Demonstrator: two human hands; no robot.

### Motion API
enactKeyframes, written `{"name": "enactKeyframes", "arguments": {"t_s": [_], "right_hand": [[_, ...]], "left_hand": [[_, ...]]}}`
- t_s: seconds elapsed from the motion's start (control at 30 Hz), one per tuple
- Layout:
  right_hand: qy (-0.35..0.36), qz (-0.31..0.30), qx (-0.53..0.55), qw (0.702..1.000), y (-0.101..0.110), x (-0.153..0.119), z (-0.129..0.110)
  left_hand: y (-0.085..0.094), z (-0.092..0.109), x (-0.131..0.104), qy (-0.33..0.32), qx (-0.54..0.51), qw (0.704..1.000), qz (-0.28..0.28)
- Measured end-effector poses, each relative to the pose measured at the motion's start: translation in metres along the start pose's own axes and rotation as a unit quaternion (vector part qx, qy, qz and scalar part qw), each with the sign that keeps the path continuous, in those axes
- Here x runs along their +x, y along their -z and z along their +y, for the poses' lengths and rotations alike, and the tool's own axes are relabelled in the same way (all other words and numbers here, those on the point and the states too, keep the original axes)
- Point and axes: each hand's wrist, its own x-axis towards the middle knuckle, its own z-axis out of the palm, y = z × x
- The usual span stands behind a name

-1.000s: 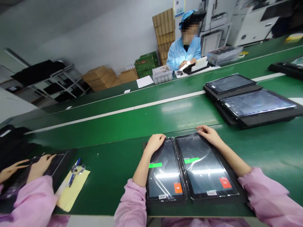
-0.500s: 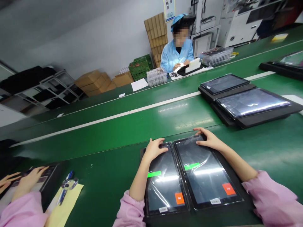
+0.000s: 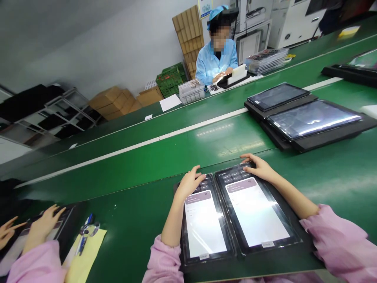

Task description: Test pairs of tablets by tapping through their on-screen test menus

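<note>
Two tablets lie side by side, faces up, close to the near edge of the green table (image 3: 132,243): the left tablet (image 3: 206,228) and the right tablet (image 3: 259,216), their screens lit, on a dark board (image 3: 306,237). They look flat, stiff and fairly light; the glossy film over the glass should be slippery and the glass fragile, so the long side edges seem the safest hold, clear of the screen.

At their far ends, the left hand (image 3: 190,184) arches over the left tablet's outer corner, fingers spread, and the right hand (image 3: 257,167) mirrors it, thumb over the screen, fingers past the edge. Both are loosely open, gripping nothing; whether each thumb presses I cannot tell. The forearms reach in from either side.

Left along the near edge is yellow paper (image 3: 90,251) with pens on it. Farther off, toward the table's right edge, are two more tablets (image 3: 313,118); a co-worker in blue (image 3: 218,59) sits at the far edge.
</note>
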Motion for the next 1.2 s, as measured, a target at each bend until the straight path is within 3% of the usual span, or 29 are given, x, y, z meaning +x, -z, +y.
{"name": "enactKeyframes", "arguments": {"t_s": [0.13,0.2,0.33,0.53,0.83,0.97,1.07,1.2], "right_hand": [[-0.003,0.006,0.002,1.000,-0.001,0.000,0.001],[-0.008,0.007,-0.002,1.000,-0.001,0.001,0.000],[-0.014,0.005,-0.013,1.000,0.000,0.001,-0.005],[-0.013,0.011,-0.019,1.000,-0.001,0.003,-0.007],[-0.005,0.025,-0.025,0.999,-0.005,0.005,-0.011],[-0.004,0.070,-0.049,0.996,-0.003,0.003,-0.019],[-0.018,0.109,-0.123,0.986,0.000,-0.005,-0.033],[-0.059,0.111,-0.314,0.941,0.000,-0.020,-0.057]], "left_hand": [[-0.003,0.011,-0.004,-0.105,-0.027,0.994,0.003],[-0.008,0.017,-0.005,-0.165,0.037,0.986,-0.002],[-0.014,0.022,-0.005,-0.207,0.207,0.956,-0.007],[-0.014,0.011,0.001,-0.203,0.272,0.940,0.019],[-0.007,0.012,0.002,-0.234,0.216,0.946,0.066],[-0.003,0.014,0.000,-0.237,0.210,0.944,0.092],[-0.004,0.012,0.003,-0.218,0.236,0.945,0.061],[-0.005,0.011,0.003,-0.206,0.240,0.949,0.016]]}}
